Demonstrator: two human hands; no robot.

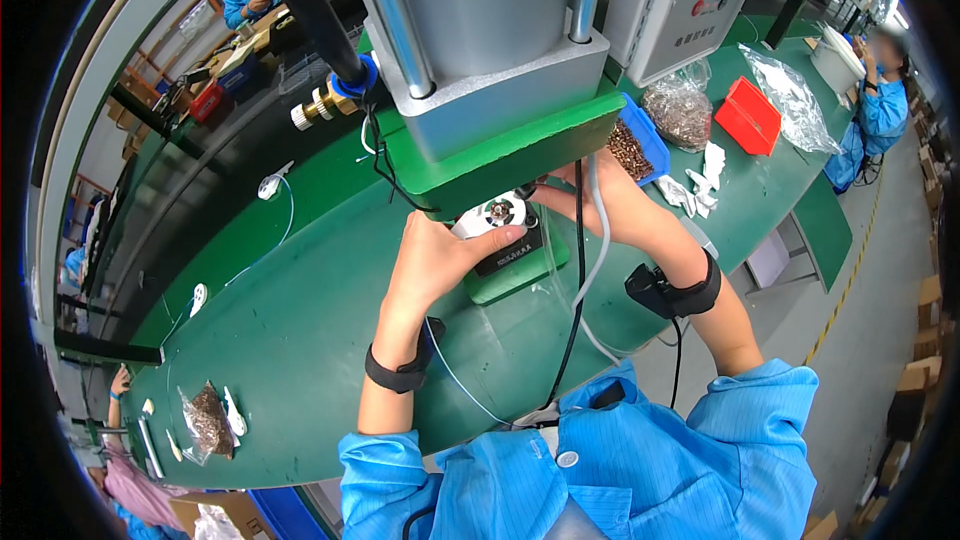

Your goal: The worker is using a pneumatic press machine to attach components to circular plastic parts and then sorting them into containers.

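My left hand [440, 255] grips a small white round part [497, 214] with a metal centre, holding it on the green base fixture [520, 275] under the grey-and-green press [500, 130]. My right hand [585, 190] reaches in from the right beneath the press head; its fingers are mostly hidden behind the press and cables, so what they touch cannot be told. Both wrists wear black straps. A black cable and a grey hose [590, 270] hang in front of my right forearm.
A blue bin of small brown parts [640, 145], a clear bag of parts [678, 110], a red bin [748, 115] and white scraps [700, 185] lie at the right. A bag of parts [208, 420] sits at lower left. Other workers in blue sit at top left and far right.
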